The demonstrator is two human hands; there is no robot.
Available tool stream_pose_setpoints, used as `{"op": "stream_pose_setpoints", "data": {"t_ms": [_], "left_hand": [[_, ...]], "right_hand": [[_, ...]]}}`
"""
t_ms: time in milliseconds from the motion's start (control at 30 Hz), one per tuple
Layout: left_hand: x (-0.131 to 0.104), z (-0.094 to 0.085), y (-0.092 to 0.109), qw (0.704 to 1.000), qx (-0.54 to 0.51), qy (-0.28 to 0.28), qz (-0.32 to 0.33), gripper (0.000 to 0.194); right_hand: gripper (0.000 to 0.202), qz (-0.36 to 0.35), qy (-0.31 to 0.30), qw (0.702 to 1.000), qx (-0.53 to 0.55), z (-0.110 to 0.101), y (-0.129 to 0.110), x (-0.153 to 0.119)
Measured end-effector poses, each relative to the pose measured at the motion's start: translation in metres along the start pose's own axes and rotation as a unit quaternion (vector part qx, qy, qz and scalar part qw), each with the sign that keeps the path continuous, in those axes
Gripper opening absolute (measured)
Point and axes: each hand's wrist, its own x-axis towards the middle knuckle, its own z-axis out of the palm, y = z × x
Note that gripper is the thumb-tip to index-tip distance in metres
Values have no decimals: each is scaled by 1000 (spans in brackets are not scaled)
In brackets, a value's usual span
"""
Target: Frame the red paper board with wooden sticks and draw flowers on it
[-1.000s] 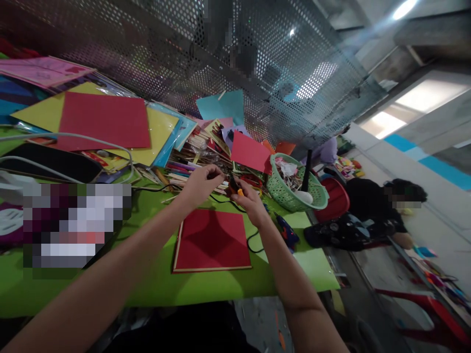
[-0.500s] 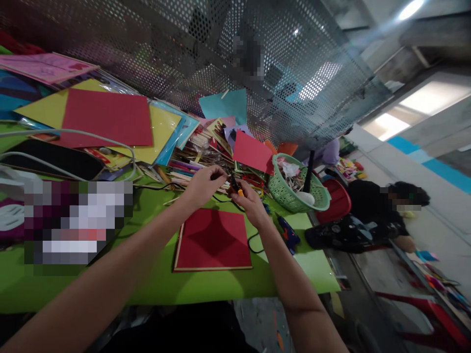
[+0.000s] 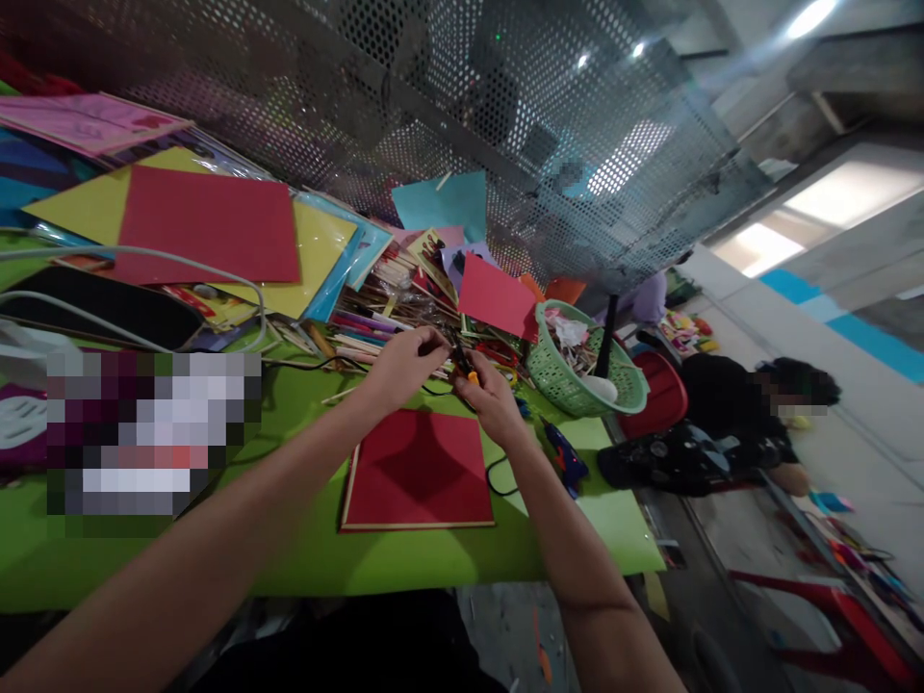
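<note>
I see the red card (image 3: 425,472) near the counter's (image 3: 433,568) front edge, pale strips (image 3: 419,526) done on two sides, two seemingly bare. The right hand (image 3: 492,397) grips an orange-handled tool (image 3: 473,376); the left hand (image 3: 408,364) pinches, contents unclear.

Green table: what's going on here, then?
A person works with both hands just beyond a red card, which lies on the table with pale strips along two edges. The right hand grips a small black-and-orange tool; the left hand is beside it, fingers bent, and whether it holds anything is unclear. A glue gun lies to the right.
</note>
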Motion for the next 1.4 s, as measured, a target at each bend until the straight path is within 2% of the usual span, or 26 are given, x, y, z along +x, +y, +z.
{"op": "stream_pose_setpoints", "data": {"t_ms": [200,400,500,600,667,767,833,900,1000,1067,1167,1300,1400], "left_hand": [[-1,1,0,1000,5,-3,7,38],[3,3,-8,1000,11,7,21,38],[5,1,-8,999,17,22,31,28],[2,-7,-3,998,32,43,46,18],[0,-13,1,996,46,48,51,19],[-2,-19,4,995,69,41,52,23],[-1,-21,4,995,83,33,51,24],[1,-21,3,994,95,23,50,27],[1,-19,1,994,100,7,48,43],[-1,-16,1,994,98,-7,49,55],[-6,-8,4,994,91,-41,53,65],[-10,-1,10,989,89,-101,55,60],[-7,-12,12,983,113,-140,49,40]], "right_hand": [[35,-11,23,997,-70,3,-1,2],[35,0,50,995,-82,6,1,2],[35,2,60,994,-95,-4,2,4],[38,-11,71,985,-159,-25,10,11],[45,-7,69,964,-255,-38,21,17],[51,30,87,915,-394,-50,40,25],[54,32,94,887,-450,-52,50,29],[50,11,113,876,-469,-53,51,30],[35,-56,126,904,-405,-52,35,24],[32,-128,90,934,-321,-46,17,17],[25,-181,40,932,-310,-32,-7,7],[16,-201,2,909,-365,-21,-18,-3],[17,-181,-7,921,-344,-29,-12,-15]]}}
